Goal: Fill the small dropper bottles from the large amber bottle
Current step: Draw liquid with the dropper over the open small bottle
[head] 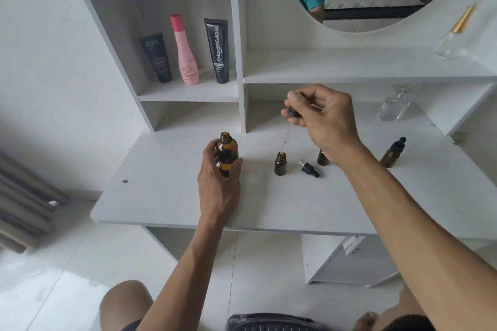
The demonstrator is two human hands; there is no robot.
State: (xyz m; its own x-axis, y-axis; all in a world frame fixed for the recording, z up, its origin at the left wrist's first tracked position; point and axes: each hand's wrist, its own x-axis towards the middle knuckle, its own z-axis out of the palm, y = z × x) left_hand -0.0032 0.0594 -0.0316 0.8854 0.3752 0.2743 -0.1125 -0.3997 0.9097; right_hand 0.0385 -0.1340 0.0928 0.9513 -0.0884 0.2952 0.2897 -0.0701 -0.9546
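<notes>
The big amber bottle [227,153] stands uncapped on the white surface [166,196], and everything else is placed from it. The left hand [219,183] wraps it from the near side, fingers and thumb curled round its body, the neck poking out above. Right of the bottle stands a small open bottle [280,164]. Above that, the right hand [322,113] pinches the black cap of a dropper [291,113] between thumb and fingertips; its glass pipette hangs down with the tip at the small bottle's mouth. Further right of the big bottle lies a loose dropper cap [309,169] on its side, then a second small bottle [322,158] partly hidden behind the right wrist, and farthest right a capped small bottle [392,154]. Behind the big bottle, on a shelf [188,94], stand a pink bottle [185,54] and two dark tubes.
</notes>
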